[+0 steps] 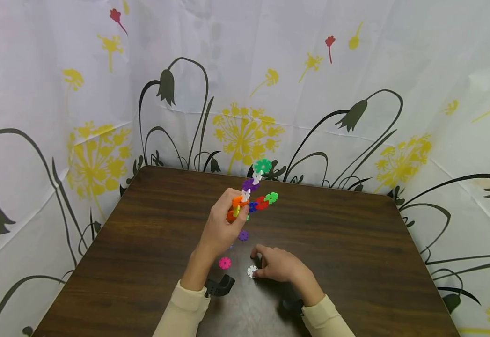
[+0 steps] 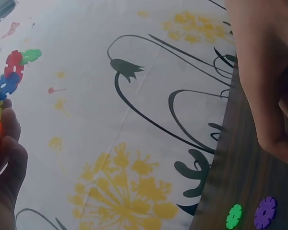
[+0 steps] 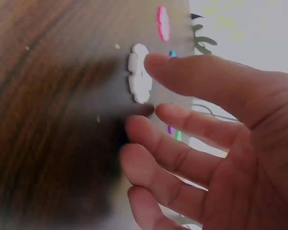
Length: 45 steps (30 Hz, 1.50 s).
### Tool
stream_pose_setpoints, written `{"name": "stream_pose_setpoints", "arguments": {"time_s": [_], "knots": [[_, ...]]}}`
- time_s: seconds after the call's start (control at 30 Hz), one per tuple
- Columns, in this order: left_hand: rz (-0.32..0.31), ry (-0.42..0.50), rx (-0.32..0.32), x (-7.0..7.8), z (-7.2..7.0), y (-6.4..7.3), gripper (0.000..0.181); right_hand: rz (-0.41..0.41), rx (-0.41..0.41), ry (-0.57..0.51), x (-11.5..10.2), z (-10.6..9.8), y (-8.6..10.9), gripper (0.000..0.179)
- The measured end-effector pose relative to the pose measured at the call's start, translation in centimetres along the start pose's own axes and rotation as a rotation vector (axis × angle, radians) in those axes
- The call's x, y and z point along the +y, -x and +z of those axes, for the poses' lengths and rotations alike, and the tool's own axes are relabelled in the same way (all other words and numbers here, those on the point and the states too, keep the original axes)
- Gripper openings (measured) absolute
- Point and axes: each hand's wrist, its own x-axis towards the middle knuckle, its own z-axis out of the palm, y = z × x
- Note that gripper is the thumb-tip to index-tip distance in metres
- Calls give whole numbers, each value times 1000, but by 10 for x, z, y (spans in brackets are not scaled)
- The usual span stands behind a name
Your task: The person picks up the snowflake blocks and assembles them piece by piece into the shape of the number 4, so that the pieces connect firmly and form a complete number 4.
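My left hand (image 1: 219, 228) holds up a branching build of interlocking notched plastic discs (image 1: 262, 202), pinching it near its orange and yellow pieces. One branch ends in a dark green disc (image 1: 263, 166), the other in a light green one (image 1: 272, 198). In the left wrist view, part of the same build (image 2: 7, 84) shows at the left edge. Low over the table, my right hand (image 1: 281, 265) has its thumb at a loose white disc (image 3: 139, 79). Its fingers are loosely bent and apart from the disc in the right wrist view.
A pink disc (image 1: 225, 263) and a purple disc (image 1: 243, 235) lie on the brown table (image 1: 346, 243). A green disc (image 2: 234, 216) lies beside the purple one. Partly behind the left wrist is a small blue piece. A flower-printed curtain (image 1: 245, 70) hangs behind the table.
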Motion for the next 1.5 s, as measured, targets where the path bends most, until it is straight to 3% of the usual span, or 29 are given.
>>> {"name": "stream_pose_setpoints", "arguments": {"time_s": [0.13,0.3,0.83,1.13,1.37,1.5], "knots": [[-1,4,-2,-1,-1,0,13,4,28,34,-1,5,-3,33],[-1,0,-8,-2,-1,0,13,-13,29,-16,3,10,-4,23],[9,0,1,-3,-3,-1,11,-29,76,-26,2,15,0,26],[7,12,-4,-1,-3,-2,12,-137,80,-271,7,10,3,16],[-7,16,7,0,-4,-1,13,-242,106,-483,5,-14,14,24],[-10,27,20,1,-6,-2,14,-322,176,-654,0,-34,24,24]]}}
